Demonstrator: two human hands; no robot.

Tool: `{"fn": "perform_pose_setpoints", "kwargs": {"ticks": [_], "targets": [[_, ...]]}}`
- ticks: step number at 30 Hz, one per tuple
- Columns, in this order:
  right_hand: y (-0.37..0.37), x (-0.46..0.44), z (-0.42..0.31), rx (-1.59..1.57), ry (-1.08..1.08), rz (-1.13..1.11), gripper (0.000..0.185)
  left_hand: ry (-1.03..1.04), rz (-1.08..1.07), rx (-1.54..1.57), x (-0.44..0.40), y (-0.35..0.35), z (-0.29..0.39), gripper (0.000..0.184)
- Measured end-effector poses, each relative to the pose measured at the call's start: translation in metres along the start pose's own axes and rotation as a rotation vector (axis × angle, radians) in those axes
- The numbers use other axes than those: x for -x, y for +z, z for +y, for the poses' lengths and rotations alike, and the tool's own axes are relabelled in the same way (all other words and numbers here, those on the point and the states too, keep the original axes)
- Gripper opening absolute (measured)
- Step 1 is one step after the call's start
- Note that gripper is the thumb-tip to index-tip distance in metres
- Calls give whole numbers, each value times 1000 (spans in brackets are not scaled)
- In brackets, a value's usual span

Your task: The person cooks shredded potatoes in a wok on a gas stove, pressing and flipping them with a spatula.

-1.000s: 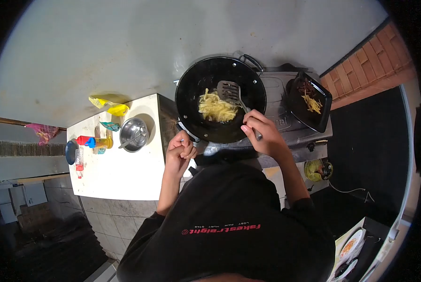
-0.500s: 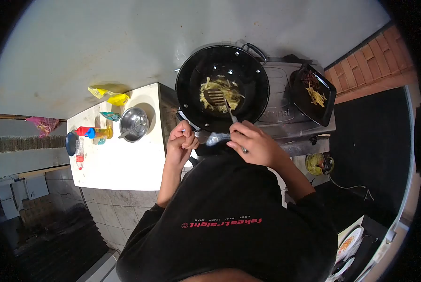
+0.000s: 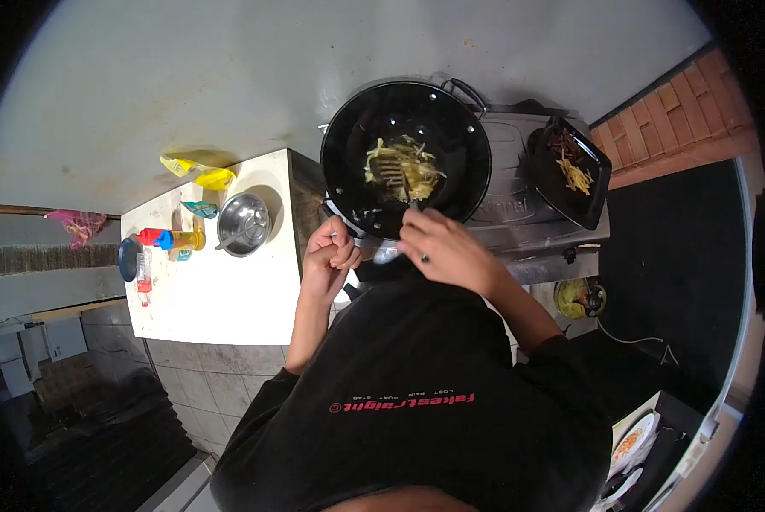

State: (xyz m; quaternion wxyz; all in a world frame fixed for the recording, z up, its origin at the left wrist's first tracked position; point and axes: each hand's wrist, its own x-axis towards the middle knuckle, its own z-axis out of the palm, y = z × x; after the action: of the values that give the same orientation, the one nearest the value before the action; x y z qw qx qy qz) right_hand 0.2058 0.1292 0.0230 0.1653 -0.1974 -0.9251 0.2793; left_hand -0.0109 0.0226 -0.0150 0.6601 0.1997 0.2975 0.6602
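Note:
A slotted spatula (image 3: 392, 174) is in my right hand (image 3: 448, 251), its handle mostly hidden by my closed fingers. Its slotted head lies among pale, oily strips of food (image 3: 420, 175) in the bottom of a black wok (image 3: 455, 166). Just below the wok's left handle, my left hand (image 3: 331, 254) is held up with curled fingers; nothing shows in it. The wok has a looped handle (image 3: 465, 94) at its upper right and sits over the steel stove (image 3: 509, 154).
Right of the wok is a black tray (image 3: 574, 198) with yellow strips and dark pieces. On the white counter (image 3: 220, 303) at left are a metal bowl (image 3: 244, 225) with a spoon, squeeze bottles (image 3: 177, 240) and a yellow packet (image 3: 199, 172). A brick wall edge (image 3: 677, 119) borders the right.
My right hand has moved up and slightly left, and the spatula has shifted slightly in the food, now standing steeper. The left hand has hardly moved.

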Motion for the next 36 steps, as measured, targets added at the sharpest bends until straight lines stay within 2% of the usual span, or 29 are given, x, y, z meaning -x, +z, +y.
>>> {"fn": "perform_pose_setpoints", "kwargs": {"ticks": [1,6,8,9,10,13,14,16,22,29,32,35,36], "targets": [[-5,-1,1,-61,62,25,17,-2,2,1,1,0,1,21],[-24,1,-4,-147,84,188,15,5,-15,21,1,-3,1,22],[-31,4,-1,-312,162,233,16,7,-12,22,1,-3,1,22],[-30,4,1,-366,170,329,16,10,-7,22,1,-3,1,22],[-28,5,6,-366,167,328,16,12,-7,22,1,-2,2,22],[-11,15,32,-425,250,603,18,9,10,9,1,2,2,22],[-5,18,36,-425,248,604,18,8,9,10,1,3,3,22],[2,21,39,-617,388,665,20,5,7,10,1,4,3,22],[20,22,46,-806,471,680,24,-8,-10,12,3,1,2,23],[35,24,54,-823,428,659,21,-18,-1,4,4,8,3,23],[32,26,50,-773,454,746,19,-21,-1,3,4,9,4,22],[23,36,54,-976,642,763,24,-13,-5,-3,4,8,5,22],[22,38,55,-974,641,764,24,-9,-6,-4,5,8,5,21]]}}
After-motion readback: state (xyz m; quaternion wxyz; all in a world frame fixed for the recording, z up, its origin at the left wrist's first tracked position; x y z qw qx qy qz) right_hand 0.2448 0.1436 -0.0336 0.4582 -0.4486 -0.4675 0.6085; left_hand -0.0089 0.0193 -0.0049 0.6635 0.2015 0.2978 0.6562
